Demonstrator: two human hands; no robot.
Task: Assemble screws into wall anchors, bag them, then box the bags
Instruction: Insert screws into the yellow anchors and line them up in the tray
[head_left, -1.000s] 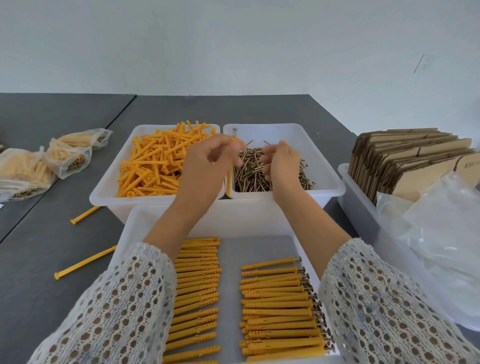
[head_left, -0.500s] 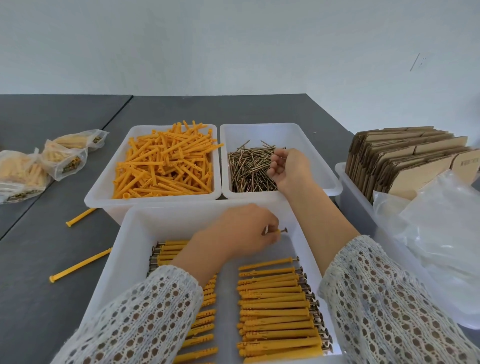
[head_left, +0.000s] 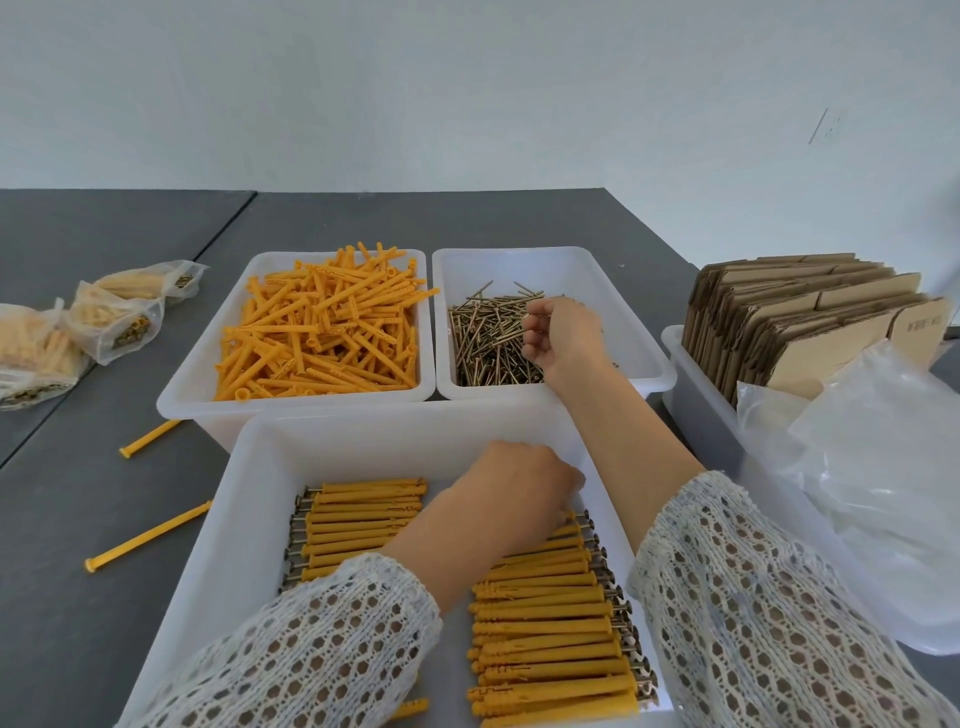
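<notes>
My left hand (head_left: 519, 488) is down in the near white bin (head_left: 249, 493). Its curled fingers grip an assembled anchor at the top of the right row of assembled anchors (head_left: 550, 623), and the piece is mostly hidden under the hand. A second row of assembled anchors (head_left: 358, 514) lies to its left. My right hand (head_left: 563, 332) is in the screw bin (head_left: 644, 332), fingers curled on screws (head_left: 483, 338) in the pile. The bin of loose orange anchors (head_left: 322, 332) stands left of the screw bin.
Filled plastic bags (head_left: 114, 322) lie at the far left of the grey table. Two loose anchors, one (head_left: 150, 436) and another (head_left: 148, 535), lie left of the bins. At the right, a white tub (head_left: 696, 395) holds flat cardboard boxes (head_left: 805, 322) and empty clear bags (head_left: 872, 447).
My left hand came down from above the far bins into the near bin, carrying an assembled anchor to the right row. My right hand stayed over the screws and curled into the pile.
</notes>
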